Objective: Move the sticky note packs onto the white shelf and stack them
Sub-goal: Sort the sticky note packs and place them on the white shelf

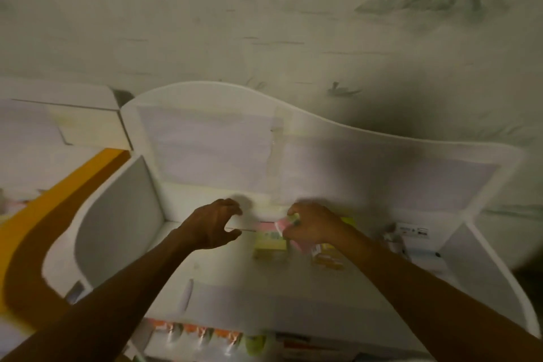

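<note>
Already the white shelf (205,267) carries several sticky note packs, so the job looks partly done, though how many remain to bring over cannot be judged. Against the shelf's back panel a pink pack (266,227) lies flat with a yellow pack (270,247) just in front of it, and an orange-yellow pack (327,257) sits a little further right on the shelf board; these look side by side rather than stacked, so the stacking seems still to do. Above the shelf's middle the right hand (311,228) pinches another pink pack (283,223) between curled fingers, just over the packs lying there. Left of it the left hand (211,225) hovers with thumb and fingers spread in a wide curve, holding nothing. Labels on the packs, and on the small items below the shelf's front edge, are too blurred to read.
</note>
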The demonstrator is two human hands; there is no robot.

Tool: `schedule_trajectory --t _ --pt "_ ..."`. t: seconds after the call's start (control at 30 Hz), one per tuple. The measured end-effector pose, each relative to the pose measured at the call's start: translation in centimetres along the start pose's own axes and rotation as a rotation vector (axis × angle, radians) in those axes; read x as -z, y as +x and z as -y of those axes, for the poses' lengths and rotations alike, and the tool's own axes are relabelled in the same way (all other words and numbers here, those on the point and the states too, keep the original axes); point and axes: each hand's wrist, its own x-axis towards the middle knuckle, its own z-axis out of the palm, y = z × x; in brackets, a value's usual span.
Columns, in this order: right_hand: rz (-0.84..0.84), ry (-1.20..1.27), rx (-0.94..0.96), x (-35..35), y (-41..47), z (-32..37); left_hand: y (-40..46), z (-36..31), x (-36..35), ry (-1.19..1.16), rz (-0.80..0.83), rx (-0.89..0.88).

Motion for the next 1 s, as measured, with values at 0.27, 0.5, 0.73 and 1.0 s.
schedule_trajectory --t 0.27,0.5,0.73,1.0 --pt "-0.136 0.104 -0.269 -5.4 2.8 3.5 -3.4 5.1 -0.6 -0.031 0.03 0.011" --pt "-0.239 0.223 -0.392 -8.0 5.2 4.2 -5.3 8.0 -1.8 -0.065 0.059 0.004" --pt "-0.353 0.033 -0.317 -10.1 7.1 3.7 -6.1 9.5 -3.0 -0.101 0.099 0.016" --pt "-0.363 -0.106 -0.24 -9.6 7.1 3.7 -6.0 10.1 -3.4 -0.122 0.123 0.01"
